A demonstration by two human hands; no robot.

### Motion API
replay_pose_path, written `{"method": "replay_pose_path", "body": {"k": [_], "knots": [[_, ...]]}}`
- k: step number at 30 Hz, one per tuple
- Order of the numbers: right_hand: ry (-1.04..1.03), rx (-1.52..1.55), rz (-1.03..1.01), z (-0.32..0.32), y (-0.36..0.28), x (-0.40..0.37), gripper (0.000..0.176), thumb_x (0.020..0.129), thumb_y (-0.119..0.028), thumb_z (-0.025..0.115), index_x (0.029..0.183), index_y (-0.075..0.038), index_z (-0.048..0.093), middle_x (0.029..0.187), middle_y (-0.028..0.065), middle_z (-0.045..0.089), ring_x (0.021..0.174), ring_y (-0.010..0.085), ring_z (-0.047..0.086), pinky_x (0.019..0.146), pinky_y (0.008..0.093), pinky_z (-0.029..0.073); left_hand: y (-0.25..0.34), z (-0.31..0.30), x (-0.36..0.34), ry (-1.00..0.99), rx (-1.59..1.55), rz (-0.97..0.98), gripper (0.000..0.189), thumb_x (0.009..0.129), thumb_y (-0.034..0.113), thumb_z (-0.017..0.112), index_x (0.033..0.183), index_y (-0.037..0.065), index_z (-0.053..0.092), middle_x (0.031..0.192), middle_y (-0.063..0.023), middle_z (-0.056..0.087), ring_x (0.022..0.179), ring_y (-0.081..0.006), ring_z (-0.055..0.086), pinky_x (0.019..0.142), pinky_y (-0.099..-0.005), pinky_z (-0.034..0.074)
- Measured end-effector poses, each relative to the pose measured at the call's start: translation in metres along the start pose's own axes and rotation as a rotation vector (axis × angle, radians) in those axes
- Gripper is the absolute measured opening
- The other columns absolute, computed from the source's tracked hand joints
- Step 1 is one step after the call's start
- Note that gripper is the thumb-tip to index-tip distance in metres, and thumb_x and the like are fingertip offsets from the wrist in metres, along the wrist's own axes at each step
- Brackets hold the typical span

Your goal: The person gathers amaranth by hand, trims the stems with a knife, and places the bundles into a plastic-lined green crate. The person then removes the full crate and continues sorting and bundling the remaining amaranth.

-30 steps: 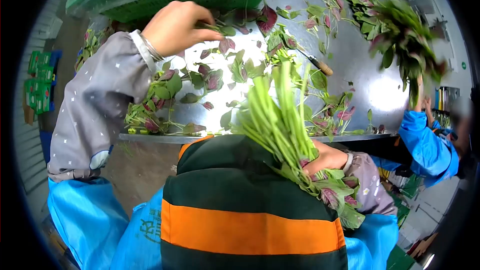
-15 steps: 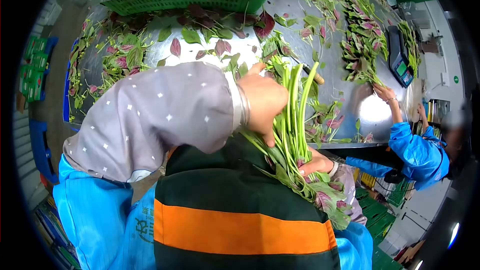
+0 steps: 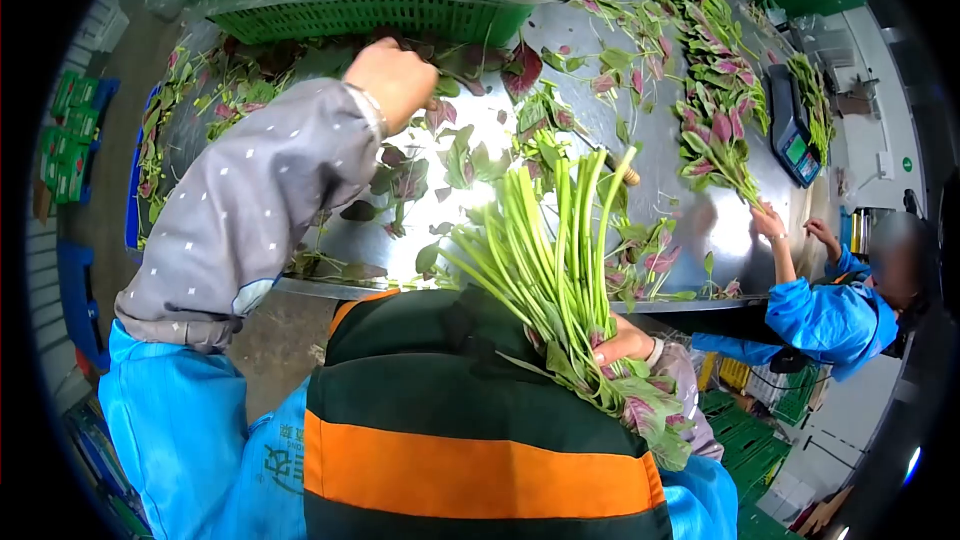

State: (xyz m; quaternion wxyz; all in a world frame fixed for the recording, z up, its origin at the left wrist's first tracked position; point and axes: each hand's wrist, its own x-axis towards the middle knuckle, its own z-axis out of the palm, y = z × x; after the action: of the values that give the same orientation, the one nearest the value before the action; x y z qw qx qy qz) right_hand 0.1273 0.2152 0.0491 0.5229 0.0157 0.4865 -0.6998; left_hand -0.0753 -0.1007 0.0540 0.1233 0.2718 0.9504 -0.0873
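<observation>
My right hand (image 3: 626, 342) is closed around a bunch of amaranth (image 3: 560, 270) held against my apron. Its pale green cut stems fan up and to the left, while the purple-green leaves hang below the hand. My left hand (image 3: 392, 82) is out over the metal table, among loose amaranth leaves (image 3: 440, 115) just before the green crate. Its back faces me and its fingers curl down; whatever they pinch is hidden. A tool with a round wooden handle (image 3: 628, 173) lies just beyond the stems.
A green crate (image 3: 370, 20) under clear plastic stands at the table's (image 3: 690, 215) far side. Several amaranth bunches (image 3: 715, 90) line the right, beside a digital scale (image 3: 793, 130). A co-worker in blue sleeves (image 3: 830, 325) holds one bunch there. Loose leaves (image 3: 240, 100) cover the left.
My left hand has left the bunch and moved up and left to the leaves near the crate. The stems in my right hand have spread apart to the left.
</observation>
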Motion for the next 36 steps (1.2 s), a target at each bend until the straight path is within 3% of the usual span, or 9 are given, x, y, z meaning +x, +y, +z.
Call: {"method": "replay_pose_path", "body": {"k": [2, 6, 16, 18, 21, 25, 26, 30, 36], "knots": [[-0.027, 0.046, 0.004, -0.004, 0.004, -0.001, 0.082, 0.066, -0.024, 0.069, 0.134, -0.002, 0.029, 0.125, 0.0115, 0.044, 0.112, 0.0209, 0.043, 0.095, 0.033, 0.032, 0.003, 0.006, -0.014, 0.371, -0.253, 0.084, 0.026, 0.073, 0.027, 0.068, 0.084, 0.004, 0.065, 0.083, -0.0122, 0.064, 0.08, -0.0289, 0.059, 0.077, -0.0351, 0.044], [-0.053, 0.174, -0.004, -0.004, 0.008, 0.001, 0.081, 0.063, -0.024, 0.069, 0.132, -0.001, 0.032, 0.123, 0.0125, 0.046, 0.111, 0.0223, 0.044, 0.094, 0.0338, 0.033, 0.072, -0.021, -0.052, 0.561, -0.885, 0.379, 0.027, 0.065, 0.025, 0.075, 0.074, 0.005, 0.06, 0.077, -0.0055, 0.056, 0.078, -0.0248, 0.053, 0.074, -0.0352, 0.04], [-0.055, 0.302, -0.032, -0.022, 0.039, 0.0, 0.082, 0.061, -0.022, 0.068, 0.132, 0.0, 0.033, 0.123, 0.0124, 0.046, 0.112, 0.0231, 0.044, 0.095, 0.0329, 0.032, 0.116, 0.001, -0.07, 0.218, -1.091, 0.409, 0.022, 0.063, 0.029, 0.076, 0.075, 0.012, 0.067, 0.078, -0.0012, 0.058, 0.083, -0.021, 0.053, 0.081, -0.0347, 0.034], [-0.055, 0.33, -0.06, -0.015, 0.035, 0.002, 0.08, 0.062, -0.02, 0.068, 0.131, 0.001, 0.035, 0.127, 0.013, 0.045, 0.117, 0.0234, 0.042, 0.098, 0.0336, 0.031, 0.103, 0.008, -0.055, 0.048, -1.234, 0.52, 0.014, 0.069, 0.023, 0.072, 0.076, 0.011, 0.069, 0.073, -0.003, 0.065, 0.073, -0.0201, 0.058, 0.07, -0.0304, 0.042], [-0.086, 0.334, -0.073, -0.016, 0.037, 0.003, 0.079, 0.063, -0.019, 0.07, 0.131, 0.0, 0.035, 0.128, 0.0129, 0.044, 0.117, 0.0234, 0.042, 0.099, 0.0338, 0.03, 0.067, 0.007, -0.051, 0.027, -1.112, 0.504, 0.013, 0.07, 0.019, 0.071, 0.079, 0.009, 0.068, 0.075, -0.0065, 0.066, 0.069, -0.023, 0.063, 0.06, -0.0312, 0.047], [-0.101, 0.359, -0.107, -0.019, 0.043, 0.004, 0.078, 0.063, -0.018, 0.07, 0.131, 0.0, 0.035, 0.126, 0.0123, 0.046, 0.116, 0.0229, 0.043, 0.097, 0.0336, 0.032, 0.011, 0.024, -0.031, 0.326, -0.221, 0.237, 0.009, 0.059, 0.009, 0.065, 0.068, 0.011, 0.064, 0.06, -0.0073, 0.06, 0.058, -0.0284, 0.059, 0.059, -0.0379, 0.046], [-0.115, 0.369, -0.146, -0.014, 0.039, 0.007, 0.079, 0.063, -0.017, 0.07, 0.131, -0.001, 0.035, 0.126, 0.0122, 0.046, 0.116, 0.0227, 0.043, 0.097, 0.0336, 0.032, 0.006, 0.021, -0.031, 0.162, -0.248, 0.066, 0.011, 0.058, 0.009, 0.065, 0.069, 0.011, 0.064, 0.064, -0.0072, 0.061, 0.064, -0.0271, 0.058, 0.063, -0.0382, 0.045], [-0.083, 0.309, -0.1, -0.033, 0.057, 0.005, 0.079, 0.062, -0.019, 0.07, 0.131, -0.002, 0.035, 0.125, 0.0121, 0.046, 0.114, 0.0229, 0.044, 0.096, 0.0335, 0.033, 0.055, -0.005, -0.044, 0.714, -0.603, 0.442, 0.013, 0.062, 0.01, 0.067, 0.072, 0.008, 0.059, 0.075, -0.0053, 0.056, 0.079, -0.0245, 0.053, 0.069, -0.0355, 0.042], [-0.092, 0.334, -0.015, -0.033, 0.052, 0.002, 0.072, 0.061, -0.019, 0.069, 0.125, -0.001, 0.04, 0.113, 0.0127, 0.052, 0.105, 0.0235, 0.05, 0.089, 0.0348, 0.039, 0.129, -0.011, -0.059, 0.509, -0.929, 0.757, 0.013, 0.068, 0.016, 0.066, 0.073, 0.011, 0.055, 0.075, -0.0033, 0.053, 0.078, -0.0206, 0.05, 0.069, -0.0331, 0.04]]}}
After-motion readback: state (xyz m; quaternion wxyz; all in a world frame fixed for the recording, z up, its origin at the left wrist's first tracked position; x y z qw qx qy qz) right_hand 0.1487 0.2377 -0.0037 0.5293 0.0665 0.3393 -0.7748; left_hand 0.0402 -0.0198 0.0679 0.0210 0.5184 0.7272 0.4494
